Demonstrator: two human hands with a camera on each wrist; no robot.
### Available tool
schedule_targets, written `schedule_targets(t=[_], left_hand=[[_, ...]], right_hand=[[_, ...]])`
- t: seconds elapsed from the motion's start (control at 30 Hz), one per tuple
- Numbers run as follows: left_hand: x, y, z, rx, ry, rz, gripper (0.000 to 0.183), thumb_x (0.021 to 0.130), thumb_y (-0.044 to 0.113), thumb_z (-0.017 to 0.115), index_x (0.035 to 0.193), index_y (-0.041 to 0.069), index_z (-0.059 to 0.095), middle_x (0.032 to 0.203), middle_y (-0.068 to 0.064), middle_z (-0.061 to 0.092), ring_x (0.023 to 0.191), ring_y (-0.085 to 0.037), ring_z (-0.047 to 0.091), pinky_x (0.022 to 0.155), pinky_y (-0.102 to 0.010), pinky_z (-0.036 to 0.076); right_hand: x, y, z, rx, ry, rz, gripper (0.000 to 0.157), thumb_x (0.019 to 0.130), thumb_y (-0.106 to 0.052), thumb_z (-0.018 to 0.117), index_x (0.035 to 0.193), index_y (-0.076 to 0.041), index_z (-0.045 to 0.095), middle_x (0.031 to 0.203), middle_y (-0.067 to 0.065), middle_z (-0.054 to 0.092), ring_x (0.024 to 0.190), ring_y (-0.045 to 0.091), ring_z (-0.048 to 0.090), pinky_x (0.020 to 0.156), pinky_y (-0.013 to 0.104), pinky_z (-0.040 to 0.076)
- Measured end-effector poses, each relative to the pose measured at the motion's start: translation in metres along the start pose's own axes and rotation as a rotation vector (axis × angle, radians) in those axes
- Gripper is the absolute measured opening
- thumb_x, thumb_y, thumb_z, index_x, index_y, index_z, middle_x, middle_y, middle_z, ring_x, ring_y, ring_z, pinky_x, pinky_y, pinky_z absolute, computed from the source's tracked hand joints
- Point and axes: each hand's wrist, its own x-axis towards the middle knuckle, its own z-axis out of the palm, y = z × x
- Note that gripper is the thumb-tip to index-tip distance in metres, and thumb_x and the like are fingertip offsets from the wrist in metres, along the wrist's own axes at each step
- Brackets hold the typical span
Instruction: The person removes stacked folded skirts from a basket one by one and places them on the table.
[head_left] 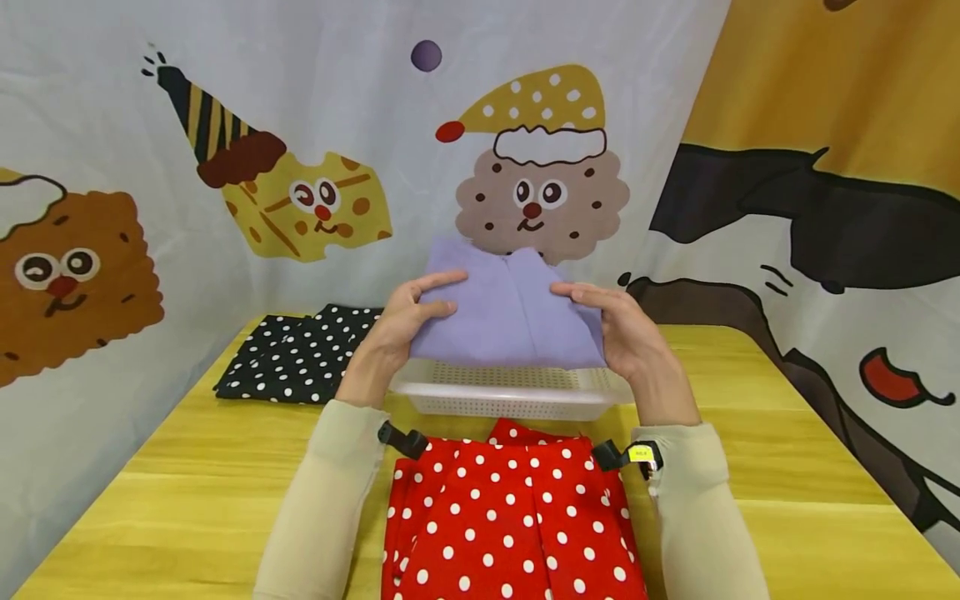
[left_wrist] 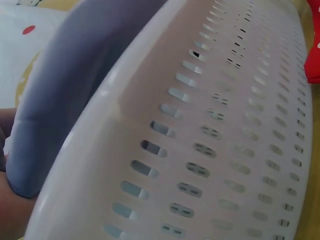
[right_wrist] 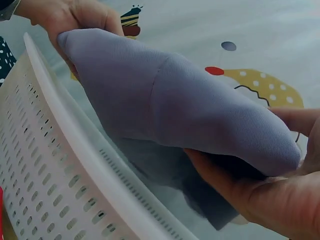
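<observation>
A folded lavender cloth garment (head_left: 495, 312) hangs in the air above a white perforated plastic basket (head_left: 510, 404). My left hand (head_left: 397, 321) grips its left side, thumb and fingers on the front face. On the other side my right hand (head_left: 622, 329) holds the right edge, fingers on top. The right wrist view shows the cloth (right_wrist: 165, 95) as a thick folded bundle with a seam, pinched between the right thumb and fingers (right_wrist: 225, 185). In the left wrist view the basket wall (left_wrist: 215, 125) fills most of the picture and hides much of the left hand.
A folded red garment with white dots (head_left: 510, 517) lies in front of the basket. Black cloth with white dots (head_left: 300, 354) lies at the back left of the wooden table (head_left: 787, 450). A printed cartoon curtain (head_left: 330, 83) hangs behind the table.
</observation>
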Motion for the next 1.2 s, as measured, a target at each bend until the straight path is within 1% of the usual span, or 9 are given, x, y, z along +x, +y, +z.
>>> schedule_targets(t=[0.07, 0.17, 0.3, 0.4, 0.6, 0.77, 0.97, 1.07, 1.2], left_hand=[[0.002, -0.004, 0.001, 0.000, -0.016, -0.001, 0.049, 0.093, 0.004, 0.068, 0.141, 0.017, 0.066, 0.162, 0.002, 0.036, 0.135, -0.020, 0.044, 0.103, -0.034, 0.046], [0.003, -0.007, 0.001, 0.000, -0.027, 0.014, 0.050, 0.092, 0.004, 0.068, 0.140, 0.016, 0.066, 0.164, 0.001, 0.033, 0.144, -0.019, 0.034, 0.110, -0.037, 0.038], [0.002, -0.006, 0.001, 0.003, -0.031, 0.027, 0.050, 0.092, 0.004, 0.069, 0.140, 0.017, 0.066, 0.162, -0.001, 0.034, 0.144, -0.022, 0.035, 0.113, -0.041, 0.038], [0.001, -0.004, 0.001, 0.000, -0.043, 0.038, 0.050, 0.092, 0.003, 0.068, 0.140, 0.016, 0.066, 0.162, -0.001, 0.035, 0.145, -0.021, 0.034, 0.115, -0.043, 0.036], [0.003, -0.006, 0.003, 0.027, -0.069, 0.082, 0.050, 0.091, 0.002, 0.069, 0.140, 0.011, 0.065, 0.160, -0.001, 0.041, 0.149, -0.020, 0.029, 0.124, -0.046, 0.024], [0.003, -0.006, 0.004, 0.028, -0.055, 0.080, 0.050, 0.091, 0.002, 0.069, 0.139, 0.011, 0.066, 0.159, 0.001, 0.042, 0.151, -0.019, 0.027, 0.126, -0.047, 0.020], [0.003, -0.006, 0.004, 0.022, -0.047, 0.070, 0.051, 0.089, 0.002, 0.069, 0.139, 0.011, 0.066, 0.161, -0.002, 0.038, 0.150, -0.020, 0.028, 0.127, -0.048, 0.018], [0.003, -0.006, 0.005, 0.026, -0.040, 0.067, 0.051, 0.089, 0.003, 0.070, 0.139, 0.011, 0.066, 0.162, -0.002, 0.037, 0.151, -0.020, 0.028, 0.127, -0.048, 0.017], [0.002, -0.007, 0.004, 0.028, -0.032, 0.060, 0.051, 0.089, 0.003, 0.070, 0.140, 0.012, 0.066, 0.163, -0.002, 0.036, 0.151, -0.020, 0.028, 0.128, -0.049, 0.018]], right_hand=[[0.002, 0.004, -0.005, 0.036, -0.026, 0.021, 0.028, 0.106, -0.025, 0.056, 0.125, -0.022, 0.076, 0.134, 0.001, 0.056, 0.100, 0.021, 0.065, 0.080, 0.034, 0.060], [0.005, 0.007, -0.008, 0.049, -0.074, 0.017, 0.037, 0.107, -0.023, 0.053, 0.142, -0.020, 0.063, 0.136, 0.000, 0.057, 0.100, 0.019, 0.066, 0.080, 0.032, 0.060], [0.006, 0.007, -0.010, 0.108, -0.117, 0.015, 0.047, 0.108, -0.026, 0.051, 0.155, -0.020, 0.046, 0.129, -0.002, 0.062, 0.091, 0.016, 0.066, 0.076, 0.030, 0.059], [0.006, 0.006, -0.010, 0.125, -0.115, 0.017, 0.047, 0.108, -0.032, 0.050, 0.154, -0.022, 0.046, 0.124, -0.003, 0.064, 0.087, 0.016, 0.065, 0.074, 0.030, 0.058], [0.006, 0.006, -0.007, 0.015, -0.060, 0.076, 0.051, 0.106, -0.043, 0.050, 0.151, -0.020, 0.054, 0.143, 0.002, 0.052, 0.109, 0.021, 0.063, 0.087, 0.034, 0.058], [0.005, 0.005, -0.003, -0.038, 0.005, 0.076, 0.050, 0.102, -0.046, 0.058, 0.143, -0.019, 0.064, 0.145, 0.001, 0.051, 0.112, 0.022, 0.063, 0.088, 0.034, 0.058], [0.008, 0.008, -0.002, -0.129, 0.028, -0.024, 0.040, 0.103, -0.026, 0.062, 0.140, -0.014, 0.065, 0.134, 0.003, 0.062, 0.101, 0.016, 0.069, 0.083, 0.030, 0.061], [0.009, 0.010, -0.001, -0.196, 0.046, -0.060, 0.046, 0.100, -0.012, 0.066, 0.145, -0.010, 0.060, 0.140, 0.005, 0.058, 0.098, 0.013, 0.071, 0.080, 0.027, 0.062], [0.012, 0.013, 0.001, -0.286, 0.055, -0.085, 0.052, 0.096, 0.000, 0.064, 0.147, -0.009, 0.057, 0.152, 0.006, 0.046, 0.111, 0.015, 0.061, 0.083, 0.025, 0.060]])
